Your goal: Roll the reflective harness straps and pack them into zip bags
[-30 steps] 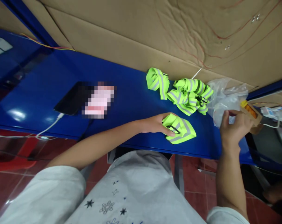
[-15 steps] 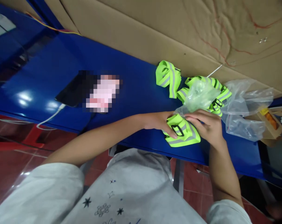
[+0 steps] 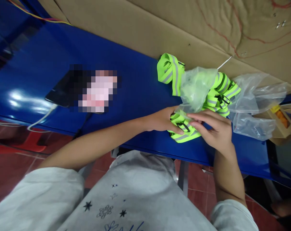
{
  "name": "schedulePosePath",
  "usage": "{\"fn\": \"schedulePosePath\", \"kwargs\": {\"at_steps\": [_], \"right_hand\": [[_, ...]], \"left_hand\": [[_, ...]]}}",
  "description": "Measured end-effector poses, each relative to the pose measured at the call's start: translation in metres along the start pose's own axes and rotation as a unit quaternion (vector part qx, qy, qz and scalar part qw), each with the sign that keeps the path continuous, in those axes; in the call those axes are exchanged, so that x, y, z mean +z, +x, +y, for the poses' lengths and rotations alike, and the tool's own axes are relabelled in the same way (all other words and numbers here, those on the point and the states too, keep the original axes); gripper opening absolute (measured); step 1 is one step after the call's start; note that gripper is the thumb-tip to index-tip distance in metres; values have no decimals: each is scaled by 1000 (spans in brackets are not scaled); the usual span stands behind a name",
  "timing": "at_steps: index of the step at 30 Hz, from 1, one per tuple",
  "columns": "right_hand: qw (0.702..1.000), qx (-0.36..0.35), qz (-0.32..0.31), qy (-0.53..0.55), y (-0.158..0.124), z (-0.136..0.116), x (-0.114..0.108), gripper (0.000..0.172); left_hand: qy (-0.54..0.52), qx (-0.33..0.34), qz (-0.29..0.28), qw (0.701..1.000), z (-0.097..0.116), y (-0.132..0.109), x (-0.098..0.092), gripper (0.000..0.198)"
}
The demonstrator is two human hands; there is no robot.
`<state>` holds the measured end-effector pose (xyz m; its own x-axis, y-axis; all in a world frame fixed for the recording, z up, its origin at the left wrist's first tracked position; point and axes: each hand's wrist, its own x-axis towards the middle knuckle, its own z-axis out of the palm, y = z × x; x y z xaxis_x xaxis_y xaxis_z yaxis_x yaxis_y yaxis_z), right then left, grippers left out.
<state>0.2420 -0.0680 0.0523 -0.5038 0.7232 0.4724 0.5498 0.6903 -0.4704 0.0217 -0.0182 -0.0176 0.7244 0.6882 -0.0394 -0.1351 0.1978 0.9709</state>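
Observation:
A folded neon-yellow reflective band (image 3: pixel 184 134) with a black buckle lies near the front edge of the blue table (image 3: pixel 140 93). My left hand (image 3: pixel 163 120) pins it down, fingers closed over its left side. My right hand (image 3: pixel 214 130) pinches the mouth of a small clear plastic bag (image 3: pixel 195 86) right at the band, and the bag stands up behind both hands. More neon reflective bands (image 3: pixel 170 70) lie in a loose pile behind the bag.
A heap of clear plastic bags (image 3: pixel 256 109) lies to the right, beside a brown cardboard box (image 3: pixel 281 123) holding something orange. A dark phone (image 3: pixel 61 93) with a white cable sits at the left. Brown cardboard (image 3: pixel 160 29) backs the table. Red floor lies below.
My right hand came left from the bag heap carrying a clear bag and now holds its mouth against the folded band. My left hand has stayed on the band.

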Motion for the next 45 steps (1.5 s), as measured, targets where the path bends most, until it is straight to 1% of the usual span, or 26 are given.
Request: {"fn": "schedulePosePath", "kwargs": {"at_steps": [2,4,6,8,10,12,14,15,16,18,20,22,25,26,28,30,31,33,35,37,38,39,41,43,45], "right_hand": [[999,20,48,0,0,6,-1,32],[994,46,96,41,-1,14,0,29],[982,84,111,128,-2,23,2,26],[963,121,119,211,-3,31,3,27],[950,146,136,239,-3,37,3,25],[949,165,132,233,-3,40,4,25],[950,184,106,229,-3,40,6,29],[951,189,102,222,-3,40,8,28],[954,187,111,207,-3,39,11,25],[961,168,153,159,-2,38,17,17],[961,158,189,126,-2,37,22,15],[957,172,196,130,-2,38,25,18],[939,236,182,173,-3,41,27,32],[930,258,175,193,-3,42,28,39],[916,283,151,239,-4,43,32,58],[905,296,104,286,-5,42,40,80],[900,302,84,303,-5,41,45,85],[891,321,76,312,-6,39,55,80],[890,332,108,295,-7,40,64,70],[890,331,145,277,-8,42,68,62],[891,328,159,271,-8,44,68,60],[892,325,169,265,-8,45,68,59],[896,318,174,254,-8,45,65,59],[901,317,164,245,-7,44,61,60],[905,320,152,235,-6,42,58,60]], "left_hand": [[-25,17,22,999,4,1,-2,82],[-35,31,38,998,8,0,-5,77],[-30,37,45,998,12,0,-6,71],[-19,33,53,998,16,-1,-7,69],[-16,28,58,998,18,-1,-9,68],[-24,27,50,998,19,0,-10,67],[-32,27,40,998,19,1,-12,66],[-36,27,40,998,19,1,-12,66],[-40,24,42,998,19,2,-12,66],[-55,19,51,997,16,4,-12,64],[-75,15,64,995,12,5,-12,63],[-85,13,82,993,8,7,-12,64],[-75,14,107,991,3,10,-14,69],[-73,19,116,990,2,11,-14,71],[-74,37,134,987,1,11,-13,75],[-65,68,152,984,-1,12,-10,78],[-45,92,160,982,-2,12,-8,79],[20,143,176,974,-7,11,-4,80],[83,168,177,966,-10,10,-1,88],[89,155,159,971,-11,9,2,102],[63,143,146,977,-9,9,2,103],[22,132,131,982,-6,8,3,98],[-78,112,116,984,2,8,3,76],[-143,89,138,976,11,8,1,56],[-156,63,180,969,16,8,-3,44]]}}
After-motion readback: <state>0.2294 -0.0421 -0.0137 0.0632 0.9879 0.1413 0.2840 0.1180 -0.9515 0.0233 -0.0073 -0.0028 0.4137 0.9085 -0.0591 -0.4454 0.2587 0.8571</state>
